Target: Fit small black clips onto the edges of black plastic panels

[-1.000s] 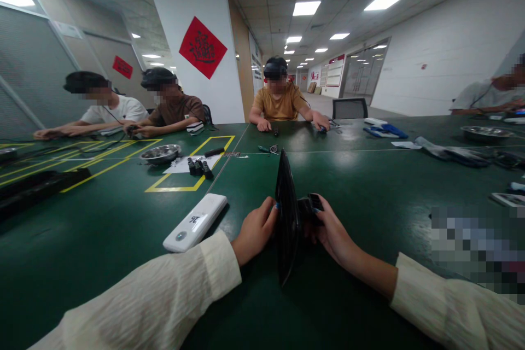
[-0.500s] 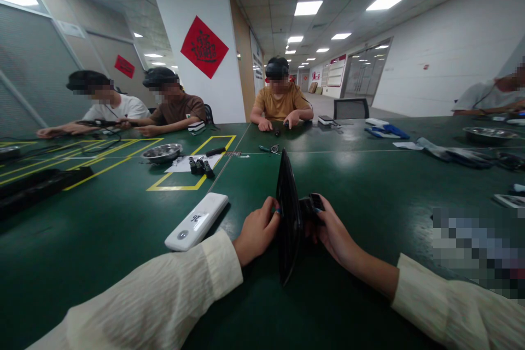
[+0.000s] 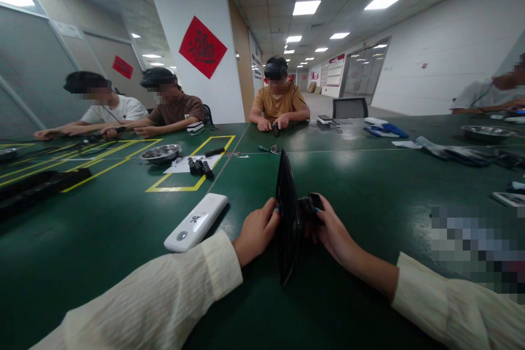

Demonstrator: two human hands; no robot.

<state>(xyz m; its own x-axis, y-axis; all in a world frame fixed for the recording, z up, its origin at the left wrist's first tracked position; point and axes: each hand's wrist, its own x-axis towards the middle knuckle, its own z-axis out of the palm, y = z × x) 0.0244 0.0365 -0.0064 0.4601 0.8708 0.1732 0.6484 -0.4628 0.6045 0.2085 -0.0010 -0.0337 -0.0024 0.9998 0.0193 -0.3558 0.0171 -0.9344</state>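
Black panel (image 3: 287,219) stands on edge, left hand (image 3: 256,229) curled against it, right hand (image 3: 334,232) closed on a small black part (image 3: 314,205).

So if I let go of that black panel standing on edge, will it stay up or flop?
Likely tips: the black panel stands on a thin edge on the table, braced by the left hand and right hand. Probably stiff, since it runs straight above the hands. The small black part on its right side may pull it that way.

wht power bank (image 3: 196,222) | steel bowl (image 3: 161,153) | yellow tape (image 3: 190,188) | red sign (image 3: 202,47)
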